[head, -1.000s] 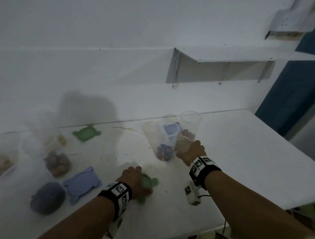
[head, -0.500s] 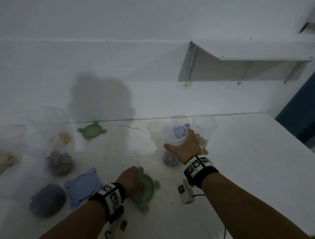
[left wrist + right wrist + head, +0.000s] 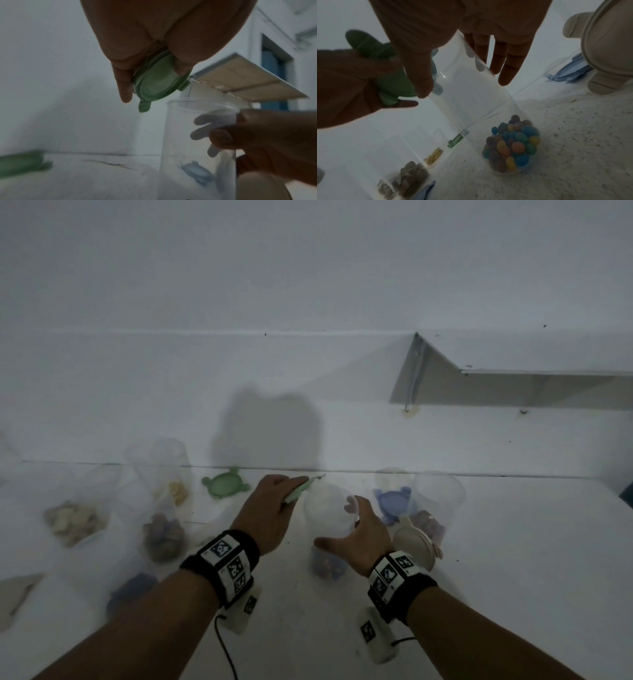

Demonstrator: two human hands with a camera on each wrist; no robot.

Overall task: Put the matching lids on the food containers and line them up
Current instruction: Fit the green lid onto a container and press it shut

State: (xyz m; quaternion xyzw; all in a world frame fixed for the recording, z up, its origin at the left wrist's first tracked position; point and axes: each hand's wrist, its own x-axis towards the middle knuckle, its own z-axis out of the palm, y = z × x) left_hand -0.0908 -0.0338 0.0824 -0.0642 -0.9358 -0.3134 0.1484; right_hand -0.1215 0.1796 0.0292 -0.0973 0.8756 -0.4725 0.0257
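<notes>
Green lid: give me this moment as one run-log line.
left hand: grips green lid above jar | right hand: holds candy jar near rim | lid: not on yet | spare green lid: on table

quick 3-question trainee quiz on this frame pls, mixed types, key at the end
1. True or false: the green lid in the left hand is already seated on the clear container.
2. What does the right hand grip?
A. the beige lid
B. the clear container with coloured candies
C. the blue lid
3. Fill in: a second green lid lies on the table near the ____.

Key
1. False: the lid is held up beside the rim, tilted.
2. B. The beige lid and blue lid lie untouched to its right.
3. wall
</notes>
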